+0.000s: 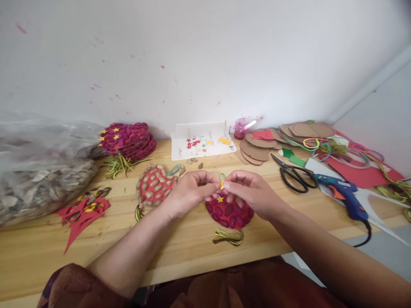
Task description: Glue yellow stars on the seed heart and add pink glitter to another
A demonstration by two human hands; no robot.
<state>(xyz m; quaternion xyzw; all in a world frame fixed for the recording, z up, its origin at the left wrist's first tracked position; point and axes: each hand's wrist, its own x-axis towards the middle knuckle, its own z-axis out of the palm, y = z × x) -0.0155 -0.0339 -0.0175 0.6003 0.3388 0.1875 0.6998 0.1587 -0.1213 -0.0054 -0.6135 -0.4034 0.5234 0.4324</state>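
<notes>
Both hands meet over the red piece studded with purple lumps, which lies at the near part of the desk, directly in front of the person. The right hand pinches a small yellow star at the foot of a green loop; the left hand curls its fingertips in beside it, though whether they grip anything I cannot tell. The step in hand seems to be seating that star above the second star. The next move calls for light, steady pressure, leaving the loop and the tassel undisturbed.
</notes>
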